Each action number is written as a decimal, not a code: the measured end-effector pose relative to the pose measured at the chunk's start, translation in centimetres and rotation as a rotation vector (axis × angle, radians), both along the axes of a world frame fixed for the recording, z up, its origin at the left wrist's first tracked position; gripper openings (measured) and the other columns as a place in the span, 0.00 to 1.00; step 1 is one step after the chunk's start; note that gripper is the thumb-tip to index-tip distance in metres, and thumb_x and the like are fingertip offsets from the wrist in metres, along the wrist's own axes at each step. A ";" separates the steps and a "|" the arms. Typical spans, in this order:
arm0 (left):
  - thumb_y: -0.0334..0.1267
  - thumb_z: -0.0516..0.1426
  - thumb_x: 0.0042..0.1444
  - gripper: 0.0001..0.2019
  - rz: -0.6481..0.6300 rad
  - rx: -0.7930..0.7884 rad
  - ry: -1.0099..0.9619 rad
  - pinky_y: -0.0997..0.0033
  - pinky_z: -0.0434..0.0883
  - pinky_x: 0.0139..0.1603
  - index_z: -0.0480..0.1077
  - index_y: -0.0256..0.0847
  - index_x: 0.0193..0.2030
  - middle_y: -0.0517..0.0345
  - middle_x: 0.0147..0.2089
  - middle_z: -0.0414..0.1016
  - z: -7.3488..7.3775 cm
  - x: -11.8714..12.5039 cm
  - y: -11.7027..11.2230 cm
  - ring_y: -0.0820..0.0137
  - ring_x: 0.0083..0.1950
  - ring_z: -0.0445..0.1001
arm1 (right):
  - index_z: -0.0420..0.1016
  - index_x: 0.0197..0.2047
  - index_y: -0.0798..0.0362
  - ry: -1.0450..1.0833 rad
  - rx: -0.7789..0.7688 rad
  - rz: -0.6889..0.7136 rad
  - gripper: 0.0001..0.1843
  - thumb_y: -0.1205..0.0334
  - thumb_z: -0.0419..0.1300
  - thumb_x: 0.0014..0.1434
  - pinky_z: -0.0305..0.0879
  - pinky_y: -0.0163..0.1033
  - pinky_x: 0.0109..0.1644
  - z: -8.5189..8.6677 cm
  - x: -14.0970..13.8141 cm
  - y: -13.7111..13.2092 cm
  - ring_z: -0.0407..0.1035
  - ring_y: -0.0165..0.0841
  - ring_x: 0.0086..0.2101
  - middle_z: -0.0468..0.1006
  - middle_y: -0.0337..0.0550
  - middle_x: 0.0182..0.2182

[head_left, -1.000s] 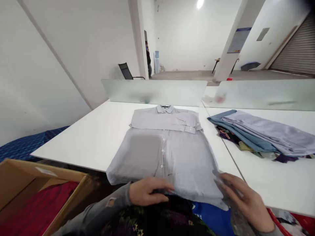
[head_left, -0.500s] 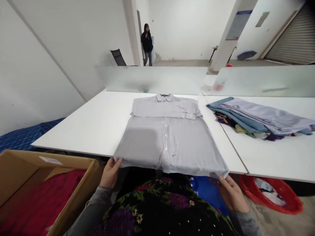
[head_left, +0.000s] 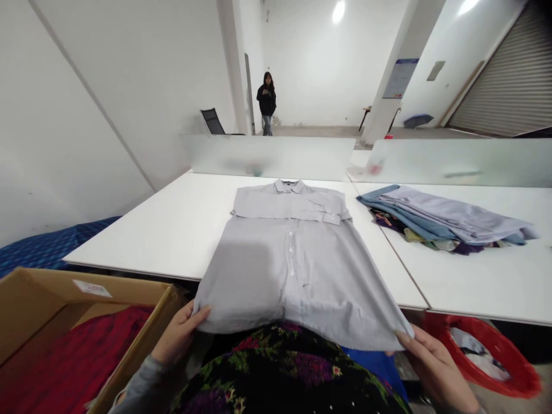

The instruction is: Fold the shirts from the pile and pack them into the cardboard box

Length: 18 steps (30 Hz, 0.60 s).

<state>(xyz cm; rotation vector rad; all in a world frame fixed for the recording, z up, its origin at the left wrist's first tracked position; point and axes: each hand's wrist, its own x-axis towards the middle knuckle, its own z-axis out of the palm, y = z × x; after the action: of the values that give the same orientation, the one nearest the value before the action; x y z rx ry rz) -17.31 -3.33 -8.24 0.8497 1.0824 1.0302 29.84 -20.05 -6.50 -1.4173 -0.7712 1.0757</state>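
Note:
A light grey button-up shirt (head_left: 259, 259) lies front up on the white table (head_left: 159, 224), its collar at the far end and its sleeves folded across the chest. The lower hem hangs past the table's near edge, towards my body. My left hand (head_left: 179, 330) pinches the hem's left corner, thumb on top. At the right corner, my right hand (head_left: 435, 362) grips the hem the same way, with the fingers mostly under the cloth. Between the hands the hem is stretched out, with slight creases near the button line.
A pile of folded clothes (head_left: 448, 215) lies on the table at the right. At lower left stands a cardboard box (head_left: 159, 305) with red cloth inside. A red-rimmed bin (head_left: 524, 368) is at lower right. Frosted dividers (head_left: 302, 155) line the back; a person (head_left: 267, 103) stands beyond.
Both hands have drawn the hem towards my body and slightly apart, so more of the shirt overhangs the table edge. The camera view has tilted up a little.

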 end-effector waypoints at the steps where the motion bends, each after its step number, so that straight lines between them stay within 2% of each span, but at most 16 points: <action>1: 0.44 0.70 0.41 0.27 -0.008 -0.018 -0.017 0.60 0.71 0.56 0.75 0.35 0.49 0.47 0.51 0.78 0.3 -0.5 -0.4 0.54 0.54 0.74 | 0.80 0.31 0.55 -0.044 -0.016 0.061 0.17 0.49 0.68 0.48 0.69 0.41 0.35 0.3 0.3 -0.5 0.70 0.37 0.28 0.77 0.45 0.25; 3: 0.42 0.70 0.42 0.27 0.006 -0.055 -0.079 0.59 0.72 0.55 0.75 0.35 0.50 0.46 0.50 0.78 0.9 -1.1 -0.9 0.52 0.54 0.74 | 0.79 0.28 0.56 -0.083 -0.016 0.104 0.18 0.47 0.67 0.48 0.69 0.43 0.35 0.8 0.8 -1.0 0.71 0.39 0.28 0.78 0.48 0.26; 5: 0.41 0.70 0.42 0.28 0.042 -0.074 -0.161 0.58 0.73 0.54 0.74 0.36 0.51 0.45 0.48 0.79 2.0 -1.0 -0.7 0.51 0.53 0.75 | 0.80 0.30 0.54 -0.036 0.023 0.059 0.18 0.46 0.67 0.48 0.70 0.46 0.35 1.6 1.2 -0.4 0.73 0.43 0.30 0.79 0.49 0.28; 8: 0.40 0.69 0.44 0.24 0.103 -0.007 -0.292 0.62 0.76 0.49 0.74 0.37 0.50 0.47 0.45 0.80 4.6 0.6 1.1 0.55 0.47 0.78 | 0.80 0.35 0.48 0.073 0.140 -0.033 0.13 0.50 0.67 0.48 0.72 0.48 0.40 4.0 1.6 2.7 0.75 0.46 0.35 0.80 0.48 0.31; 10: 0.37 0.67 0.47 0.17 0.120 0.077 -0.369 0.69 0.78 0.41 0.75 0.38 0.44 0.52 0.41 0.80 6.7 2.2 3.6 0.62 0.41 0.79 | 0.79 0.35 0.46 0.097 0.233 -0.047 0.10 0.52 0.66 0.51 0.73 0.47 0.42 6.4 2.0 6.0 0.75 0.45 0.37 0.80 0.47 0.33; 12: 0.34 0.64 0.49 0.09 0.125 0.159 -0.440 0.75 0.77 0.34 0.75 0.38 0.39 0.56 0.36 0.80 8.7 3.8 7.1 0.68 0.35 0.79 | 0.78 0.36 0.46 0.089 0.339 -0.036 0.09 0.52 0.63 0.54 0.73 0.44 0.41 8.9 2.6 10.2 0.75 0.41 0.36 0.80 0.45 0.33; 14: 0.31 0.61 0.52 0.04 0.109 0.220 -0.509 0.75 0.77 0.33 0.74 0.37 0.36 0.57 0.35 0.79 10.6 5.4 11.7 0.69 0.34 0.78 | 0.77 0.36 0.47 0.090 0.453 -0.013 0.08 0.53 0.62 0.56 0.74 0.40 0.38 11.3 3.7 15.1 0.74 0.37 0.34 0.79 0.43 0.33; 16: 0.28 0.57 0.55 0.04 0.082 0.271 -0.550 0.69 0.78 0.39 0.73 0.35 0.37 0.54 0.37 0.80 12.3 7.3 17.2 0.67 0.39 0.79 | 0.76 0.34 0.48 0.127 0.547 0.013 0.06 0.56 0.63 0.55 0.74 0.39 0.39 13.0 5.2 20.5 0.73 0.35 0.33 0.78 0.40 0.32; 18: 0.28 0.52 0.58 0.08 0.066 0.327 -0.488 0.62 0.77 0.47 0.72 0.34 0.41 0.48 0.43 0.79 13.6 9.3 23.0 0.64 0.46 0.78 | 0.73 0.31 0.49 0.177 0.578 0.002 0.05 0.58 0.64 0.53 0.75 0.40 0.41 13.9 7.0 26.2 0.73 0.33 0.34 0.78 0.39 0.31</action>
<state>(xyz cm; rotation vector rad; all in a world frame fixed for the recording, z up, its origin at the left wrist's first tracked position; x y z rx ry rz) -8.02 19.69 5.41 0.7652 0.5381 1.4065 36.81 6.18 7.35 -0.8205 -0.8656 0.8700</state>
